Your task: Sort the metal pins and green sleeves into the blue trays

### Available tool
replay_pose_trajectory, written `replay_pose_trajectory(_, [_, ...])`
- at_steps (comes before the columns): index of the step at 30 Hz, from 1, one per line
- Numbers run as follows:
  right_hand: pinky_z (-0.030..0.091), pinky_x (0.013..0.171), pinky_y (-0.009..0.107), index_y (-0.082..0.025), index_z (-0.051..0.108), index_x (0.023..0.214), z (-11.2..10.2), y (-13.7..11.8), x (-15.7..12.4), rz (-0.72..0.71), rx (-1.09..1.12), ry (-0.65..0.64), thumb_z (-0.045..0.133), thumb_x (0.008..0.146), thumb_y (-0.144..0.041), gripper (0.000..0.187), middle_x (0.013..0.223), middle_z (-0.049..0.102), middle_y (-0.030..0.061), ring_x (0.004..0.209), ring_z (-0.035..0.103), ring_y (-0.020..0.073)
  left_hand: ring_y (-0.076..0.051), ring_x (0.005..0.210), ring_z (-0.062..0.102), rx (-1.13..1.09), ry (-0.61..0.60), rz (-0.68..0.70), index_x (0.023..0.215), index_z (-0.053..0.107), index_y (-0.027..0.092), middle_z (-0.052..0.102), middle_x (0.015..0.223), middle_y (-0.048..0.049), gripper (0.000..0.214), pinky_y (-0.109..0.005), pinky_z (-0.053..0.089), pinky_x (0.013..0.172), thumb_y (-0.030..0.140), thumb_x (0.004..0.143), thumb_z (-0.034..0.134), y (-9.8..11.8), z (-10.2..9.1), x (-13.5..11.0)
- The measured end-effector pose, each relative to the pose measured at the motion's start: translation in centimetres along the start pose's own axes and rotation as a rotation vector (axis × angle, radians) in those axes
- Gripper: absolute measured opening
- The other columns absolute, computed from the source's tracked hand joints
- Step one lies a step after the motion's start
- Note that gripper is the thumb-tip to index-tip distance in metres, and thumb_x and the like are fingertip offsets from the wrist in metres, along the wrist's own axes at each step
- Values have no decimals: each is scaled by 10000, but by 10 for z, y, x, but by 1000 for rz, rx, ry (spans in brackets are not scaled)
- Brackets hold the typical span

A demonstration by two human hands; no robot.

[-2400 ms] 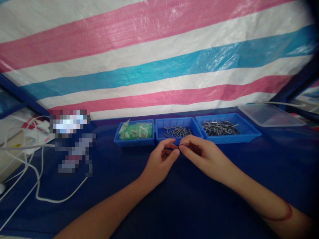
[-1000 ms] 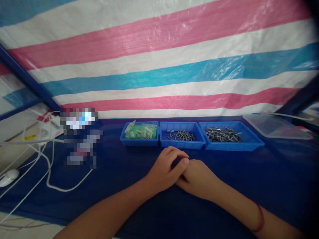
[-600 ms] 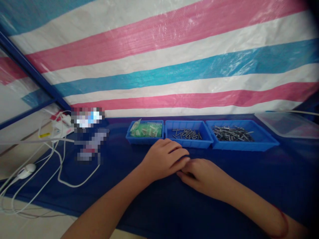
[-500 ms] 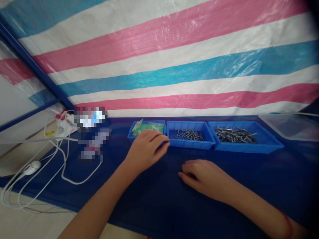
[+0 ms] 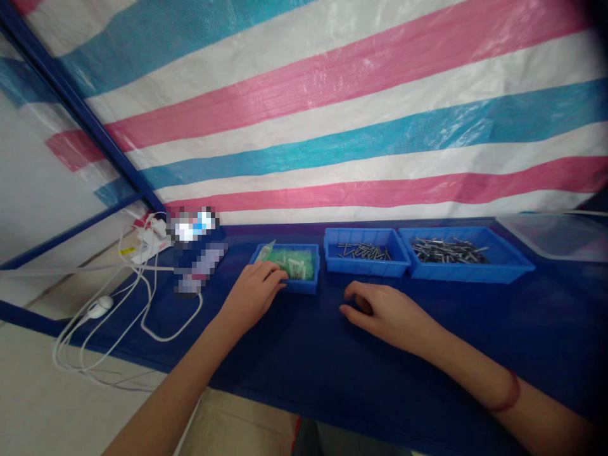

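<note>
My left hand [image 5: 254,292] is at the front left corner of a small blue tray [image 5: 311,286], its fingers hooked over the rim and covering part of it. Inside that tray lie green-printed plastic packets [image 5: 293,265], one poking up at the back left. My right hand [image 5: 387,310] rests low over the table, thumb and curled fingers apart, with nothing visible between them. Just beyond it stands a middle blue tray [image 5: 370,268] with thin metal pins or nails [image 5: 368,251]. A longer blue tray [image 5: 475,272] holds a bigger heap of similar metal pieces [image 5: 449,251].
White cables [image 5: 152,332] and a power strip [image 5: 152,244] lie at the left, near blurred-out items [image 5: 202,269]. A clear plastic lid or box [image 5: 551,237] sits at the back right. Striped sheeting [image 5: 332,145] hangs behind the dark blue table [image 5: 304,354].
The tray of packets has come nearer to me and now stands apart from the middle tray. My left hand has moved from over the packets to that tray's front left corner.
</note>
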State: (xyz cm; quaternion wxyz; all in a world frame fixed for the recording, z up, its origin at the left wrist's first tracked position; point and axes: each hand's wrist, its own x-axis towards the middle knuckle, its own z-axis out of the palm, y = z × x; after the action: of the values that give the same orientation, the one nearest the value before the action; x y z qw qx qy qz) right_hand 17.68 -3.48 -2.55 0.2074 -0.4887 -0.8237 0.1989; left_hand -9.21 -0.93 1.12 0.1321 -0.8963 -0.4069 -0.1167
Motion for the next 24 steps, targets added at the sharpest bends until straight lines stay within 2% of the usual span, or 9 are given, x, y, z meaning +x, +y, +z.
replay_pose_trajectory(2, [445,697,342,-176,520,1209,7,-3,-2,-15,31,74,591,798,-454,501,939,646,87,827,597,227,-202,926,566,-43,15,24,989,614,181,629,996,-64,143,-329,425,821,209,929,488,9,-9,-18])
replay_pose_trajectory(4, [437,855,424,-164,353,1392,15,-7,-4,-63,38,127,659,724,-501,808,1189,578,155,1057,543,297,-209,981,557,-74,36,40,1045,606,197,623,1038,-69,166,-345,422,873,248,923,507,17,-15,-33])
replay_pose_trajectory(6, [391,935,490,-171,243,1456,23,-12,-5,-81,25,134,682,681,-542,965,1330,490,179,1188,459,346,-261,1127,499,-92,95,6,1137,584,219,574,1184,-99,301,-416,383,973,366,874,583,19,-17,-41])
replay_pose_trajectory(9, [350,979,532,-152,165,1479,32,-16,-3,-44,33,128,682,663,-578,1056,1391,435,199,1259,402,364,-362,1349,273,-146,143,-98,1281,505,218,341,1452,-158,621,-539,264,1077,521,763,664,13,-14,-38])
replay_pose_trajectory(11, [331,1006,536,-136,138,1480,35,-18,0,-9,74,142,691,662,-560,1075,1394,430,206,1273,401,350,-365,1391,206,-233,81,-121,1350,445,202,253,1508,-170,720,-543,241,1099,548,755,657,8,-10,-32])
replay_pose_trajectory(14, [334,1032,515,-165,156,1469,31,-18,0,23,185,186,719,655,-491,1042,1379,449,182,1268,426,320,-324,1381,271,-378,-20,-124,1387,410,221,300,1502,-147,685,-521,220,1125,525,806,609,10,-5,-25])
replay_pose_trajectory(16, [356,1038,489,-208,174,1463,20,-18,-6,21,266,226,730,656,-444,1008,1396,428,158,1271,431,303,-307,1377,289,-488,-24,-141,1404,381,230,303,1503,-139,657,-515,199,1136,495,838,582,18,-3,-23])
replay_pose_trajectory(20, [390,1037,455,-270,248,1436,-12,-18,-27,-21,337,336,703,709,-391,867,1439,375,113,1274,431,292,-287,1401,238,-816,49,-119,1447,276,186,253,1520,-154,683,-470,209,1143,476,882,528,52,7,-14])
replay_pose_trajectory(24, [435,985,470,-322,396,1338,-41,-14,-43,-48,281,479,667,738,-404,663,1386,417,78,1261,435,308,-269,1398,247,-1183,131,-77,1467,191,168,278,1506,-155,676,-450,204,1150,516,929,408,92,22,12])
